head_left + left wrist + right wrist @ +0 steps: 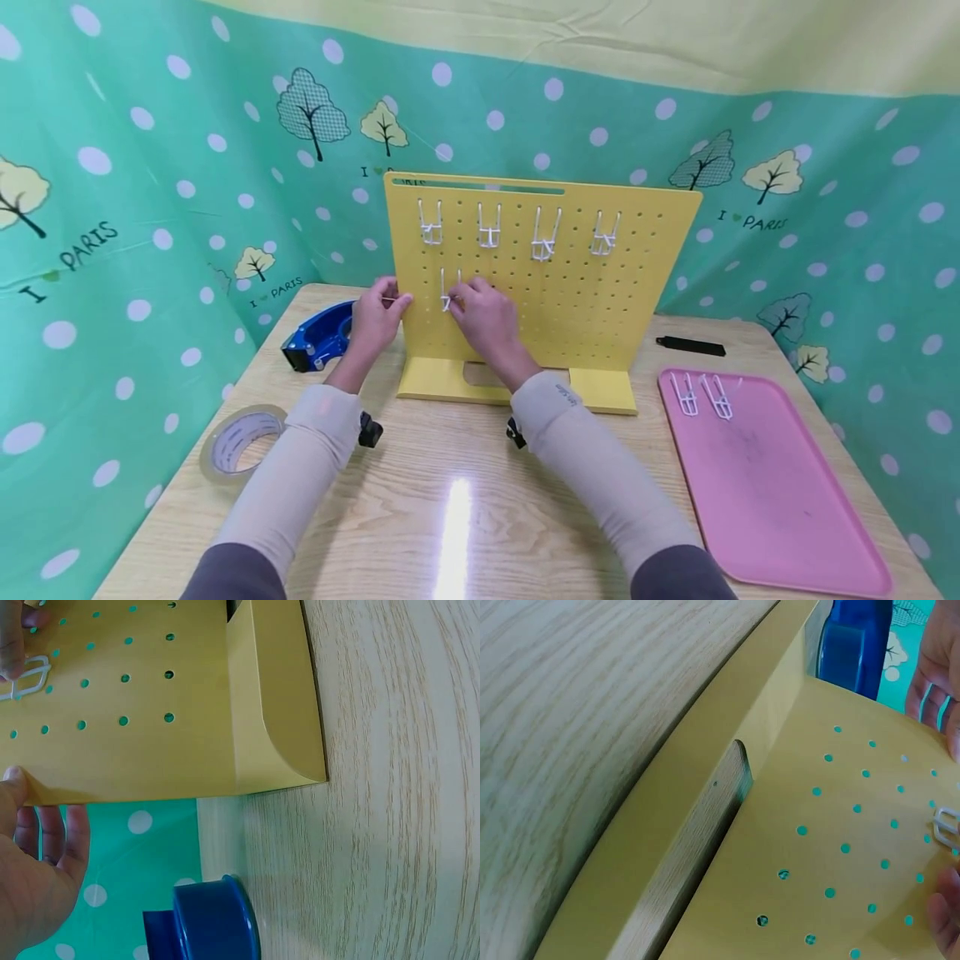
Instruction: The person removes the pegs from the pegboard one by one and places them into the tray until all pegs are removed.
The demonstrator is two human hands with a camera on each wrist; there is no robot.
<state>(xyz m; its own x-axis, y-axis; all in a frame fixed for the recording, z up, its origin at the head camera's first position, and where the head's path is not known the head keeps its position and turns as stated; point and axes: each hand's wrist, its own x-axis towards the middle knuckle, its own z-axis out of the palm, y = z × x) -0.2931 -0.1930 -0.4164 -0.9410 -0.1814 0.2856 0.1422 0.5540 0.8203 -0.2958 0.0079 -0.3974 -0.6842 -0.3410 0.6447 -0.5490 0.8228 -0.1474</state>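
A yellow pegboard (592,308) stands upright on its own base at the middle of the table. My left hand (377,317) holds its left edge; in the left wrist view the thumb lies on the front face and the fingers are behind. With the fingertips of my right hand (487,321) I pinch a white wire pegboard hook (444,298) against the board, below the top row. In the right wrist view the hook (946,827) shows only in part, beside the right fingertips. Several similar white hooks (489,237) hang along the board's top row.
At right lies a pink tray (757,492) with two white hooks (687,400) near its far edge. A black strip (692,346) lies behind it. Left of the board are a blue tape dispenser (322,333) and a tape roll (225,450). A patterned curtain (187,275) surrounds the table.
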